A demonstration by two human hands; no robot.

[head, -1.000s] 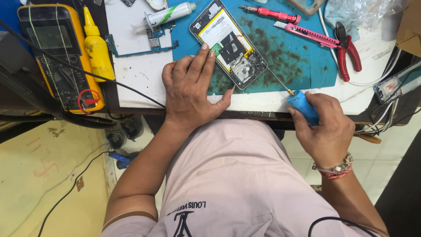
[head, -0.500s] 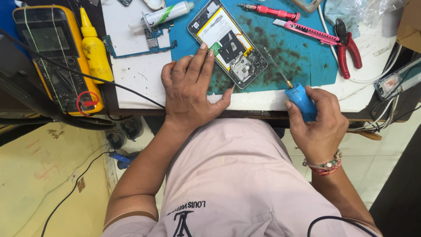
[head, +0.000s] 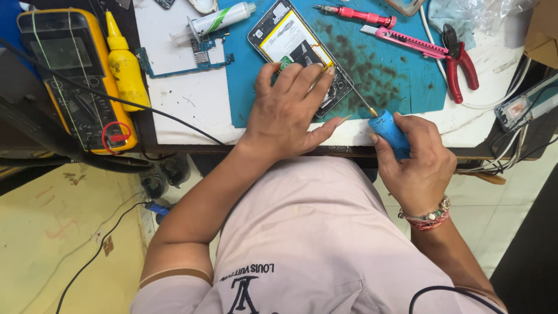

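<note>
An opened smartphone with its back cover off, yellow-edged battery showing (head: 296,49), lies at a slant on a stained blue work mat (head: 395,75) toward the far side of the bench. The left hand (head: 290,113) is spread flat over the phone's near end, fingers apart and pressing it down, thumb stretched out to the right. The right hand (head: 415,166) is closed in a fist around the blue handle of a thin-bladed screwdriver (head: 388,132), held at the near edge of the bench, its metal shaft running up and left to the phone's lower corner just beside the left fingertips. Far right on the mat lie a pink utility knife (head: 407,39) and a slim pink screwdriver (head: 354,14), with red-handled pliers (head: 459,61) just beyond the knife's tip. To the left of the mat, on a white sheet, sit a bare green circuit board (head: 186,58) and a white tube with a green stripe (head: 218,20). Farther left stands a yellow squeeze bottle with a pointed nozzle (head: 125,64), and beside it a yellow-cased multimeter (head: 72,75) with black leads trailing across it
</note>
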